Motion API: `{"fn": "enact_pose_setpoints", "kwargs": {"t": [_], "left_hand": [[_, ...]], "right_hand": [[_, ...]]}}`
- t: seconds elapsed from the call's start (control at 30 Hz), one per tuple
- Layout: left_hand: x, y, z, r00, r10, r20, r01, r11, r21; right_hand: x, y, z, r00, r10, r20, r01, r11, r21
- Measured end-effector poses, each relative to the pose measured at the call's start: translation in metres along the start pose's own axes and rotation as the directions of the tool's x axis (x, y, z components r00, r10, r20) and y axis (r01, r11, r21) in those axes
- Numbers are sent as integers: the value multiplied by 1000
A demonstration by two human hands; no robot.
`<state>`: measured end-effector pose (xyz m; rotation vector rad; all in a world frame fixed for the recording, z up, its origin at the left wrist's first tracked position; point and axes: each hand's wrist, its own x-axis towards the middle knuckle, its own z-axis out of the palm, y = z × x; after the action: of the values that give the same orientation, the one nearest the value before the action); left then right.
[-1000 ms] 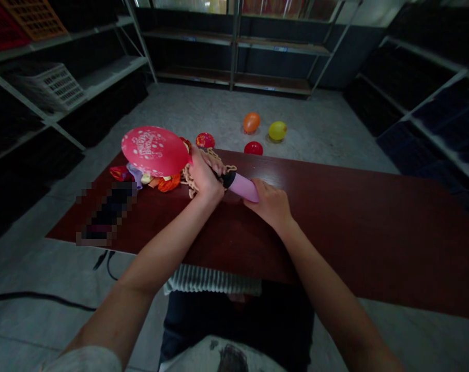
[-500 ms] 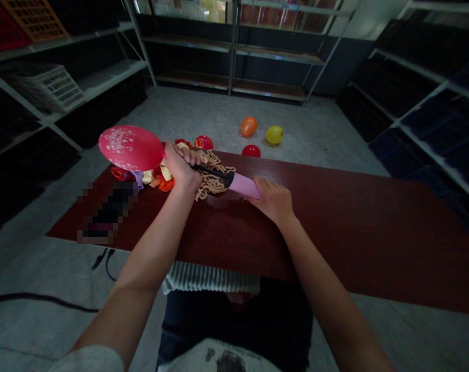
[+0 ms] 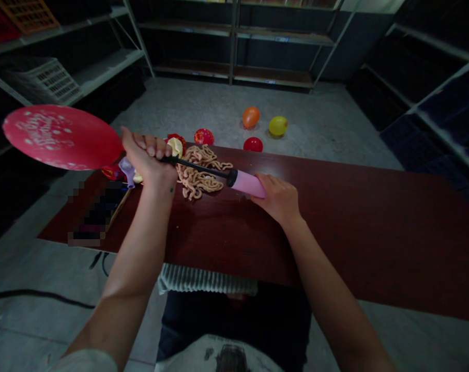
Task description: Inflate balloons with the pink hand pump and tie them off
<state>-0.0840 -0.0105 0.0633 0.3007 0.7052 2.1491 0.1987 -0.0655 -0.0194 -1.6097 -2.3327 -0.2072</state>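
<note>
Watching remotely, I see the left hand (image 3: pixel 147 157) clasped around the left end of the pink pump (image 3: pixel 247 184), the right hand (image 3: pixel 278 199) gripping its opposite end. The red balloon (image 3: pixel 61 137) juts off the pump's left end, nearer the left hand, its long axis roughly continuing the pump's line.

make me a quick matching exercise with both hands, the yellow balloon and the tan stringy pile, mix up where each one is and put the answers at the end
Column one
1. left hand
2. right hand
3. yellow balloon
4. tan stringy pile

Column two
A. on the floor
B. around the pink barrel of the pump
C. on the table
D. by the neck end of the large red balloon

Pairs: 1-D, 2-B, 3-A, 4-C
</note>
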Motion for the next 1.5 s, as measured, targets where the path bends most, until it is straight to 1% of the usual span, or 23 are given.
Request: {"fn": "enact_pose_setpoints", "kwargs": {"t": [0.13,0.27,0.37,0.47,0.57,0.63,0.7,0.77,0.87,1.0,1.17,1.27,1.37,1.43,1.5], "left_hand": [[-9,-21,1,999,22,-37,-21,999,34],[-25,-41,3,1000,-20,-24,21,998,61],[-43,-64,4,998,-60,7,59,994,88],[-57,-87,5,990,-136,35,132,987,95],[-61,-97,5,978,-208,22,205,974,98],[-58,-94,4,973,-229,26,226,971,80],[-52,-87,3,973,-229,37,227,972,59],[-45,-79,4,979,-203,34,201,979,43],[-35,-68,5,988,-153,1,153,988,12],[-20,-51,4,986,-161,-52,159,987,-31],[-1,-24,0,989,-119,-88,114,992,-60],[6,-4,-1,993,-85,-78,77,991,-105],[7,12,0,999,-34,-37,28,988,-153],[5,17,0,1000,-8,-6,7,988,-154],[1,16,2,1000,15,4,-14,991,-134]], "right_hand": [[0,2,-3,996,38,78,-39,999,7],[2,-8,-5,993,21,117,-25,999,32],[2,-15,-2,994,25,105,-29,999,44],[1,-16,4,997,35,74,-38,999,37],[0,-16,7,998,37,54,-38,999,20],[1,-18,7,998,35,50,-36,999,27],[4,-23,5,999,30,43,-32,998,45],[6,-28,3,999,23,26,-24,999,46],[9,-29,1,1000,10,-4,-10,1000,-2],[7,-19,0,999,-23,-22,21,997,-80],[4,-3,-2,998,-38,-51,31,992,-124],[5,1,-6,996,-34,-87,23,992,-126],[4,0,-8,993,-38,-113,25,993,-118],[3,-3,-7,993,-31,-118,19,994,-105],[1,-4,-4,994,-18,-111,8,996,-94]]}}
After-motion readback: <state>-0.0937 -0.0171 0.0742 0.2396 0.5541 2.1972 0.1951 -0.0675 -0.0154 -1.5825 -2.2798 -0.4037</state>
